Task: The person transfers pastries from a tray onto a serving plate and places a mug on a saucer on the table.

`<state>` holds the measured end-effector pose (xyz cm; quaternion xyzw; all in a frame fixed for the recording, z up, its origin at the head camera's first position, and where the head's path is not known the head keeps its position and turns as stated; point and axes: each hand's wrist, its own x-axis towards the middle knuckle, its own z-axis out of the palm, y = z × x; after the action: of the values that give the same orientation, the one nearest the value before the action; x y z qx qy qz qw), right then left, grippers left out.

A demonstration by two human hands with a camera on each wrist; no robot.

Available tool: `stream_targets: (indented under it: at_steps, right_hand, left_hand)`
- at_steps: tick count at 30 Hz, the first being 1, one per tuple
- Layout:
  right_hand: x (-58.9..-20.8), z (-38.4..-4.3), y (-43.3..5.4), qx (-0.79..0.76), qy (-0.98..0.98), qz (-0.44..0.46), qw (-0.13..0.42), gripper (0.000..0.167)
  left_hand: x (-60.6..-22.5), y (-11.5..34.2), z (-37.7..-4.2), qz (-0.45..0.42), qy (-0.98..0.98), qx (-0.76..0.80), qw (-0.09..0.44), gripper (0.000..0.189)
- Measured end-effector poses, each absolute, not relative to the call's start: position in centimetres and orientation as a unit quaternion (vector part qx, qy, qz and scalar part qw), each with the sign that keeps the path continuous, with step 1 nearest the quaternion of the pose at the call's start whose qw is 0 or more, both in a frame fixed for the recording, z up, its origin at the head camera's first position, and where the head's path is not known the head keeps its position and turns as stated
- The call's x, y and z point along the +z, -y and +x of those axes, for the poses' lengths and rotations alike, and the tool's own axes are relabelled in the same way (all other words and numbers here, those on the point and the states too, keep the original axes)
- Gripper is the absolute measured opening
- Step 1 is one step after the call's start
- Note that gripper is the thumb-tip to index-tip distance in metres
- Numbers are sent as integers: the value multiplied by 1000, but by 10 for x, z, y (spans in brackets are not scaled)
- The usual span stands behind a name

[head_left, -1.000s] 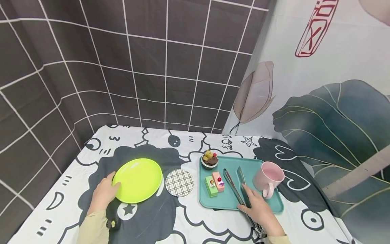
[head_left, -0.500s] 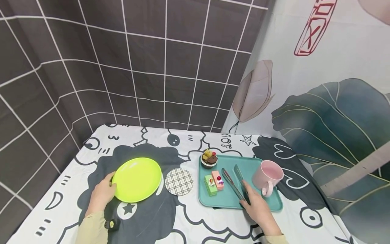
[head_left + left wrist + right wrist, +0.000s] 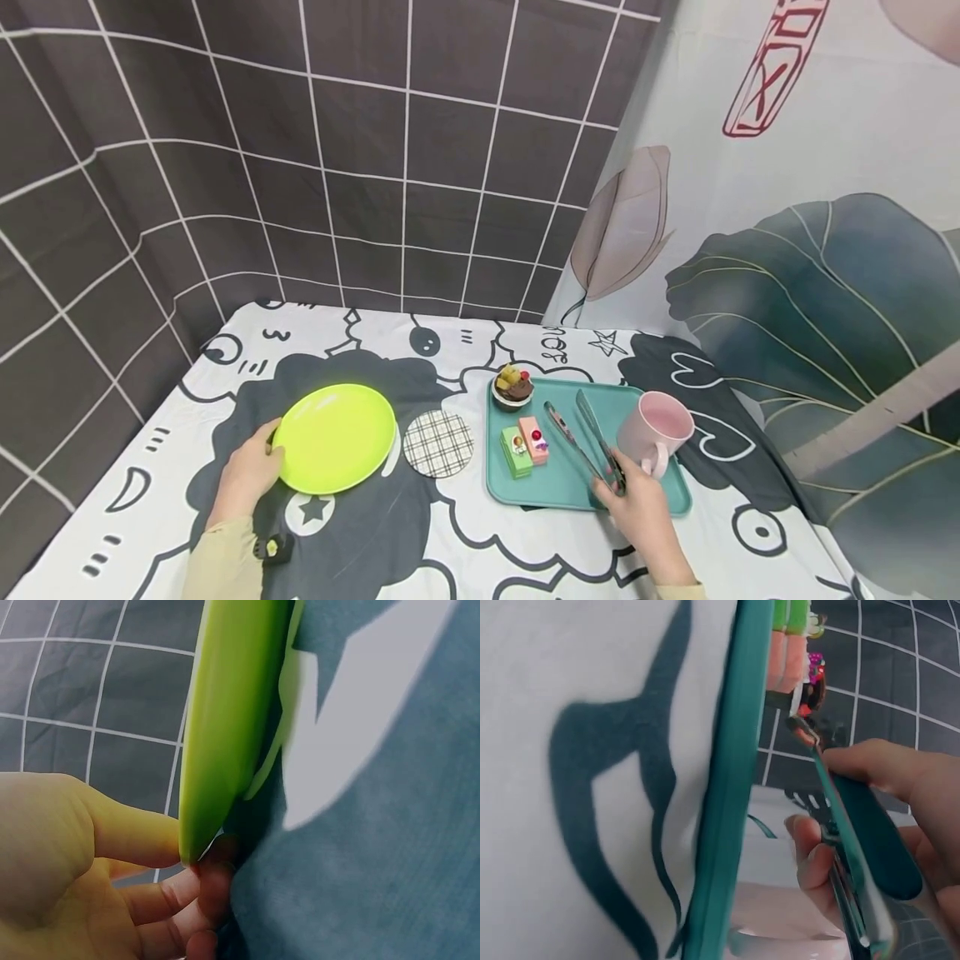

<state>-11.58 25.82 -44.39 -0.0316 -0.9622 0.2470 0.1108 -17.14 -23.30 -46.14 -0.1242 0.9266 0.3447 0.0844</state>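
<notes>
My left hand [image 3: 246,473] pinches the left rim of a lime-green plate [image 3: 336,440], thumb on the upper side. In the left wrist view the other fingers [image 3: 169,907] curl beneath the edge of the plate. My right hand [image 3: 641,504] holds a pair of metal tongs [image 3: 595,427] at the tray's front edge. Their two arms stand spread and point away over the teal tray [image 3: 532,492], with nothing between the tips. Left of the tongs, a green cake slice [image 3: 516,452] and a pink cake slice [image 3: 533,440] lie side by side. Behind them sits a chocolate cupcake [image 3: 513,389].
A pink mug [image 3: 654,427] stands at the tray's right side, close beside my right hand. Between plate and tray lies a round checked coaster [image 3: 438,444]. The patterned tablecloth [image 3: 480,550] reaches back to a dark gridded curtain [image 3: 442,150].
My right hand has closed its grip around the tongs, whose tips have shifted slightly away from me. Their rear end no longer shows below the hand. The left hand stays at the plate rim.
</notes>
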Motion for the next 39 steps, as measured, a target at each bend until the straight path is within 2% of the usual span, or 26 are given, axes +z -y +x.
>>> stream_targets:
  at_steps: [4,9,16,19,27,32,39]
  right_hand:
    - [-443,-108,-257,257,958,-22,122,43]
    - [-438,-94,-254,260,959,-15,112,45]
    - [-429,-75,-254,241,961,-9,135,42]
    - [-430,-70,-254,239,963,-4,122,42]
    - [-437,-68,-254,238,969,-41,47,46]
    - [-436,-71,-253,237,969,-63,27,48]
    - [-443,-72,-254,239,970,-42,27,47]
  left_hand:
    - [-461,233,-172,-124,-927,343,90,55]
    - [-460,234,-173,-123,-927,344,90,55]
    - [-460,236,-174,-124,-926,346,89,55]
    - [-460,236,-173,-124,-926,345,88,55]
    - [-461,237,-172,-125,-925,345,95,55]
    - [-461,237,-172,-124,-926,345,95,55]
    - [-461,237,-172,-121,-925,347,94,55]
